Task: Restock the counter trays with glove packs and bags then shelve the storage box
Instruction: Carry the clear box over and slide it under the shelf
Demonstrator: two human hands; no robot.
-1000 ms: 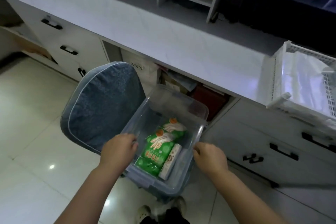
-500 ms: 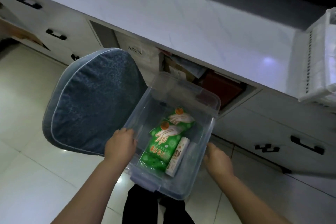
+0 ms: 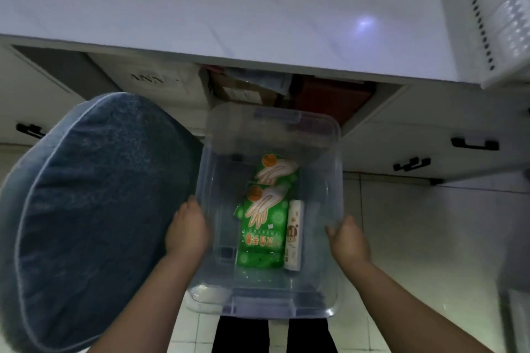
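Below the tabletop (image 3: 229, 8), my left hand (image 3: 187, 231) and right hand (image 3: 348, 241) grip the clear box (image 3: 272, 123) holding green glove packs (image 3: 262, 226) and a roll (image 3: 294, 235)

Fingertips of the left hand (image 3: 186, 231) and right hand (image 3: 347, 241) are hidden by the walls of the clear plastic storage box (image 3: 334, 137), print on the green glove packs (image 3: 262, 226) between them is blurred, and the white perforated tray (image 3: 499, 8) beyond the right hand is cropped.

Clear storage box (image 3: 329, 135) (lidless) holds green glove packs (image 3: 262, 226), bag roll (image 3: 294, 235).
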